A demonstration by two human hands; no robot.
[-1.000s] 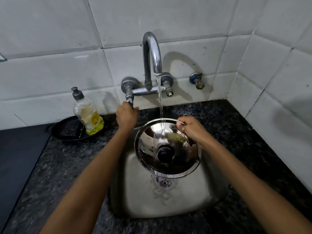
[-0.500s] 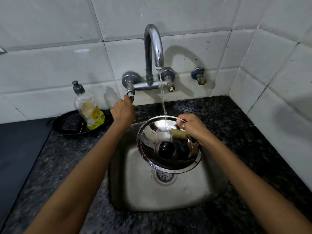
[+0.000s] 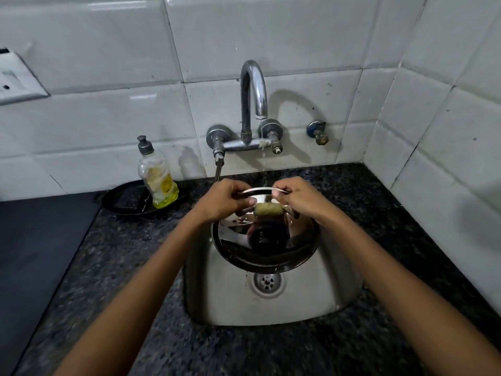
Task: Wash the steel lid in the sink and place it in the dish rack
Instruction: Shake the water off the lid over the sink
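Note:
The round steel lid (image 3: pixel 271 260) with a black knob (image 3: pixel 267 236) hangs tilted over the steel sink (image 3: pixel 271 308), its top facing me. My left hand (image 3: pixel 223 199) grips the lid's far rim from the left. At the same rim, my right hand (image 3: pixel 299 199) grips from the right. A yellow-green scrub pad (image 3: pixel 268 209) lies against the lid between the fingers of both hands; which hand holds it I cannot tell. No dish rack is in view.
The chrome tap (image 3: pixel 253 99) on the tiled wall lets only a thin trickle fall. A dish-soap bottle (image 3: pixel 157 180) stands in a black pan (image 3: pixel 122 202) on the granite counter to the left. A wall socket (image 3: pixel 13 80) is at far left, and tiled walls close the right corner.
My left hand has left the tap handle and come onto the lid's rim. The water stream has dwindled to a trickle. The lid tilted more toward me.

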